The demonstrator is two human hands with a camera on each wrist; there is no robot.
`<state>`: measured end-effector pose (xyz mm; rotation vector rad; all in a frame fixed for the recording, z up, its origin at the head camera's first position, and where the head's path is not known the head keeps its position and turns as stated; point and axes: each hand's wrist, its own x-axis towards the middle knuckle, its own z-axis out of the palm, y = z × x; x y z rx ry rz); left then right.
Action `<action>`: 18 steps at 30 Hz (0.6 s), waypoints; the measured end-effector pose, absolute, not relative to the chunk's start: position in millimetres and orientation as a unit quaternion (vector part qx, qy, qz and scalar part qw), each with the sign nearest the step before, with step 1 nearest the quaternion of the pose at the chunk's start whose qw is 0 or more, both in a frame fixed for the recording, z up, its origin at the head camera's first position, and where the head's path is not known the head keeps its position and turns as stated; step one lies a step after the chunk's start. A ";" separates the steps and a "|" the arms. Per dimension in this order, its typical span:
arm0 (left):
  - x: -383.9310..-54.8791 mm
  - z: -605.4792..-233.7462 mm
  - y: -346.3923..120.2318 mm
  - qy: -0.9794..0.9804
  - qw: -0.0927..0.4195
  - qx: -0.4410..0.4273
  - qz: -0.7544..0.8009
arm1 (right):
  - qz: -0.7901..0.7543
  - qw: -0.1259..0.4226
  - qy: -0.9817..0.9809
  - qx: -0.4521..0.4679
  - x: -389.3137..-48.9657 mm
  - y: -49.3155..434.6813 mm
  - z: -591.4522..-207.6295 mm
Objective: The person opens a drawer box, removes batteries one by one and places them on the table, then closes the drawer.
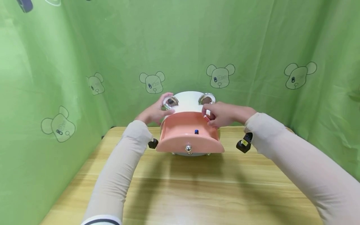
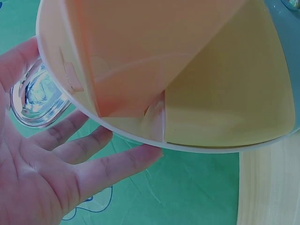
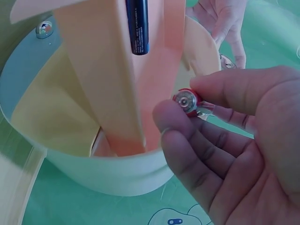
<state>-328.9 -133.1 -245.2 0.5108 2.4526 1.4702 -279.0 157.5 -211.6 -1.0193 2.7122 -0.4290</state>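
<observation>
I've got green curtain from 9 through 12 to 3 o'clock, wooden table toward 6. Left sleeve comes in from 7, right sleeve from 4. Mid-view: round white box on the table, its peach drawer sticking out toward 6. Left hand at the box's 10 o'clock, fingers extended and spread against the rim. Right hand at 2, over the drawer, blocking my head view of its far corner. Left bell at 11, right by the left hand; right bell at 1, just above the right hand. Red battery: pinched in the right fingertips, metal end facing the right wrist view. Blue battery in the drawer, around 5; the drawer's front partly hides it from the head view. Silver knob at 6 on that front.
</observation>
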 end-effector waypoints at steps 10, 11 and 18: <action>-327.5 -247.0 -134.0 0.836 0.119 0.175 0.507 | -0.152 0.089 0.925 -0.336 -276.9 163.8 -214.0; -327.4 -246.6 -134.1 0.836 0.119 0.175 0.506 | -0.153 0.089 0.926 -0.333 -277.0 164.8 -214.5; -329.3 -246.6 -133.1 0.838 0.117 0.176 0.504 | -0.175 0.087 0.925 -0.326 -274.9 172.4 -215.1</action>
